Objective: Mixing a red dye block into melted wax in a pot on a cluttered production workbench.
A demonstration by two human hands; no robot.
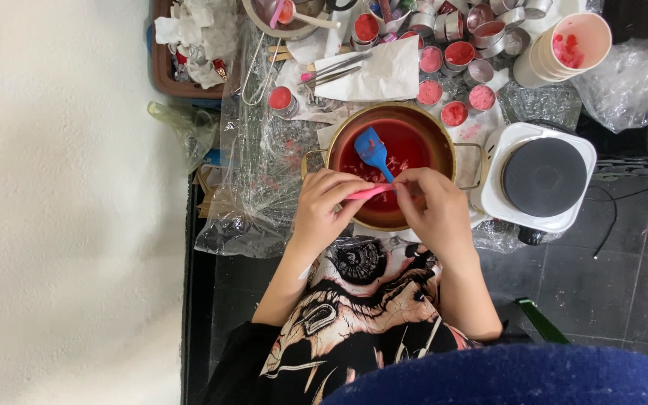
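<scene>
A metal pot [444,142] holds dark red melted wax. A spatula [373,150] with a blue silicone head and a pink handle rests in it, head in the wax. My left hand [324,206] grips the pink handle at the pot's near rim. My right hand [433,206] sits close beside it, fingertips pinched at the handle's end over the pot's near edge.
A white single electric hotplate [541,176] stands right of the pot. Several small round tins of pink and red wax [455,56] crowd the back, with a paper cup [571,45], white paper [384,71], crinkled clear plastic [256,180] and a brown tray [181,86]. White wall at left.
</scene>
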